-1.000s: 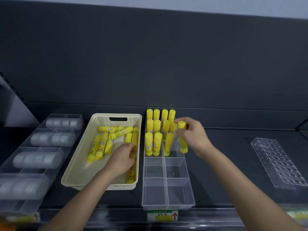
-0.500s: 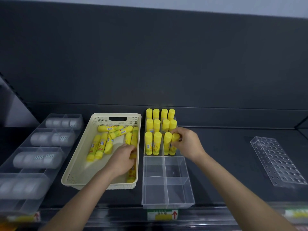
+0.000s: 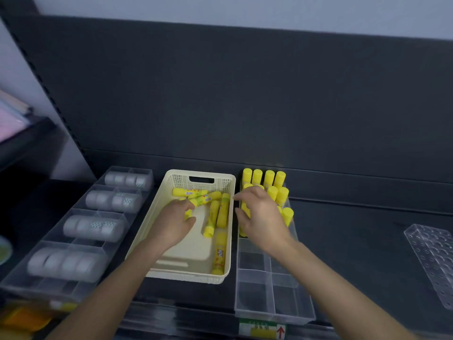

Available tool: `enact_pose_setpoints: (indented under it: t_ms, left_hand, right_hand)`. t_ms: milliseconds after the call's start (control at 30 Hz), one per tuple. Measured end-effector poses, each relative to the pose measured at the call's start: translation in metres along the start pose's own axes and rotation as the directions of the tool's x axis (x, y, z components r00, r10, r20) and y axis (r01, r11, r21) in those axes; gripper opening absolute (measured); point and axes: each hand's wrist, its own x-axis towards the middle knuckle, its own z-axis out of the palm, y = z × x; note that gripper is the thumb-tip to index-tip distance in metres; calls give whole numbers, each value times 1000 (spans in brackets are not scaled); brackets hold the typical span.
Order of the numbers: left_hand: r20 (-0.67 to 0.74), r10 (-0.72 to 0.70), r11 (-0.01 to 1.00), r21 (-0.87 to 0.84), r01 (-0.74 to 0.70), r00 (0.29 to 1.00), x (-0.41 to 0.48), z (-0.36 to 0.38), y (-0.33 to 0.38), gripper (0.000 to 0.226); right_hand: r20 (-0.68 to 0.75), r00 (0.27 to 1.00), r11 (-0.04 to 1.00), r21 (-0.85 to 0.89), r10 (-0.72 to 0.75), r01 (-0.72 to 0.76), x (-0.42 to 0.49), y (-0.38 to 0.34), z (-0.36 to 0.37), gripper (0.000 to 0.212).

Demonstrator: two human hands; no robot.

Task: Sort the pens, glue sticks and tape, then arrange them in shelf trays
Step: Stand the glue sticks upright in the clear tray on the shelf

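shelf-edge label [image 3: 261, 329] | red up arrow, text blurred | glue sticks [image 3: 220, 253] | print unreadable

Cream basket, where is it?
In the head view the cream basket sits on the shelf, between the tape tray on its left and the glue-stick tray on its right.

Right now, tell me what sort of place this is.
Probably a stationery shop's shelf: glue sticks stand in rows in a clear divided tray, tape rolls fill another, and a label with a red arrow sits on the front edge.
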Motion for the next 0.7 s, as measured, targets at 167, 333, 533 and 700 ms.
enact_pose_setpoints:
  t_ms: [167,333,533,700]
  left_hand:
    - [-37,-141,988,64,143,989,8,-8,-12,34]
    - [113,-149,931,351,101,982,12,3,-4,32]
    - [90,-324,899,339,277,942,26,12,9,65]
    - [149,-387,897,289,334,910,32,19,11,98]
  right_hand:
    - [163,985,997,-46,-57,65,19,-20,43,29]
    - [309,951,971,-216,-27,98,24,-18,74,37]
    - [215,975,965,-240,-54,106,21,-18,78,46]
    - [173,983,974,-201,-67,102,22,-19,78,47]
